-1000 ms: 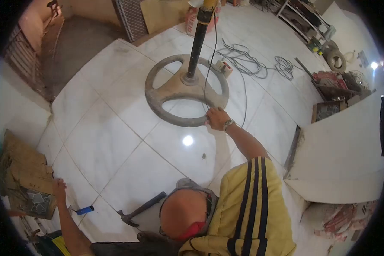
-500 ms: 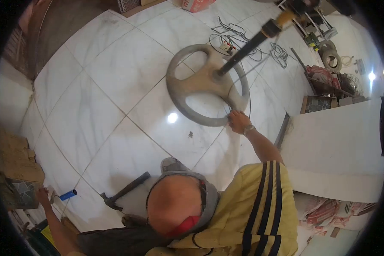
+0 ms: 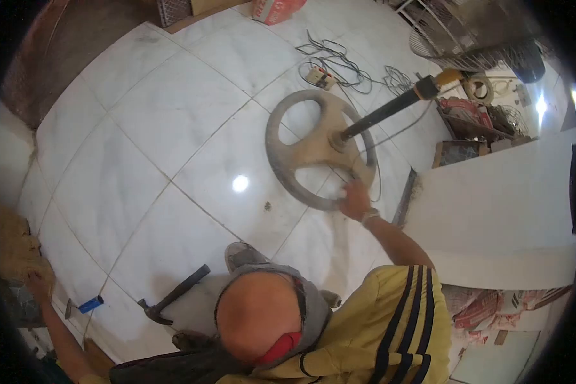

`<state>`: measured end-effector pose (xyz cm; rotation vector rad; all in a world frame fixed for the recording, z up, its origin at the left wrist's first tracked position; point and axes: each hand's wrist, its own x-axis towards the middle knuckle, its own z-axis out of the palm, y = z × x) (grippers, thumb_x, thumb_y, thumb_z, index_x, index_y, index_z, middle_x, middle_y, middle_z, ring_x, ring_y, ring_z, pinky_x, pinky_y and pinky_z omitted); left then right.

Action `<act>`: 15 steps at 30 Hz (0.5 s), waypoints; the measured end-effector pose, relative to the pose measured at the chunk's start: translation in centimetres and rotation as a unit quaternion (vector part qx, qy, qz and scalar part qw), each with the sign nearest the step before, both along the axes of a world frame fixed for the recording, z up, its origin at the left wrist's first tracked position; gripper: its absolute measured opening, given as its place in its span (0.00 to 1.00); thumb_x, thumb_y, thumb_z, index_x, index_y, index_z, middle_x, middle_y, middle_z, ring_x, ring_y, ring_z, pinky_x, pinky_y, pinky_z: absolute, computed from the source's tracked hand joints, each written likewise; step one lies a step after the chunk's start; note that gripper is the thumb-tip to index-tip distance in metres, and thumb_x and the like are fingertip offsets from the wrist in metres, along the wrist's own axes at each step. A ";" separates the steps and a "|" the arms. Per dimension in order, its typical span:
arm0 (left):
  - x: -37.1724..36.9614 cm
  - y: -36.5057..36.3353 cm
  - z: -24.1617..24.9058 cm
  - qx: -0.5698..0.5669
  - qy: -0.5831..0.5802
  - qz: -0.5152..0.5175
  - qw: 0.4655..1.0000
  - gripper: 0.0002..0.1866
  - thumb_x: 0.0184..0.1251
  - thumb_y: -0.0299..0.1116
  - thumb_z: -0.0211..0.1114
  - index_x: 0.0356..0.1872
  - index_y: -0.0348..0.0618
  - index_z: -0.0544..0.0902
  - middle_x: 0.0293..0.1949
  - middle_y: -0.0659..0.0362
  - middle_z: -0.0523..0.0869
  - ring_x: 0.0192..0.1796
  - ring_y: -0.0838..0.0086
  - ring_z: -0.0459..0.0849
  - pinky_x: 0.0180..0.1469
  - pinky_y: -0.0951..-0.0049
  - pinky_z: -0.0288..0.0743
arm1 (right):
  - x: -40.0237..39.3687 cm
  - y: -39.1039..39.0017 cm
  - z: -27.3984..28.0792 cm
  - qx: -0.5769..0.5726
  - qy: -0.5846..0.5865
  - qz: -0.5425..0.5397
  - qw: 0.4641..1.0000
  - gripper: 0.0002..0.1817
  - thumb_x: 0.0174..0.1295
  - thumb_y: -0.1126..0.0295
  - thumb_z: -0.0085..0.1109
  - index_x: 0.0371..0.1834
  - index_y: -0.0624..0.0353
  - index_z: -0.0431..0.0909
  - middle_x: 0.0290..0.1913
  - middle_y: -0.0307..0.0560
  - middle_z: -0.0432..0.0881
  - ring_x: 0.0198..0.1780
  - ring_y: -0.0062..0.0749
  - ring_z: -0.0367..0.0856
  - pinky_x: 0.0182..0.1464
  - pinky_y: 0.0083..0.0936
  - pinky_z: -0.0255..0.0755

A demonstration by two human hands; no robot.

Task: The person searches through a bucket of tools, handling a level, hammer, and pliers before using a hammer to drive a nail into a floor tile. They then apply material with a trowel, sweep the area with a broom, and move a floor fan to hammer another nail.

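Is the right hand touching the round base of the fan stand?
Touching. In the head view the right hand lies on the rim of the round base, with its fingers over the near edge and no gap showing.

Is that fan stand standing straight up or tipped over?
Tipped. The pole leans sharply right from the round base, and the right hand grips the base's rim.

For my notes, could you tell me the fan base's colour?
Dusty grey-beige, head view: fan base.
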<state>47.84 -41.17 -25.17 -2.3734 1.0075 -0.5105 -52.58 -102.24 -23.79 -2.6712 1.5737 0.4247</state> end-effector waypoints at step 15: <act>-4.9 -3.4 -3.3 -0.448 0.420 0.151 0.775 0.19 0.82 0.43 0.56 0.55 0.35 0.83 0.36 0.56 0.82 0.37 0.70 0.81 0.41 0.67 0.77 | 8.0 2.1 -7.1 0.046 -0.077 -0.206 0.974 0.37 0.72 0.46 0.56 0.71 0.67 0.68 0.52 0.62 0.82 0.51 0.55 0.84 0.46 0.49 0.81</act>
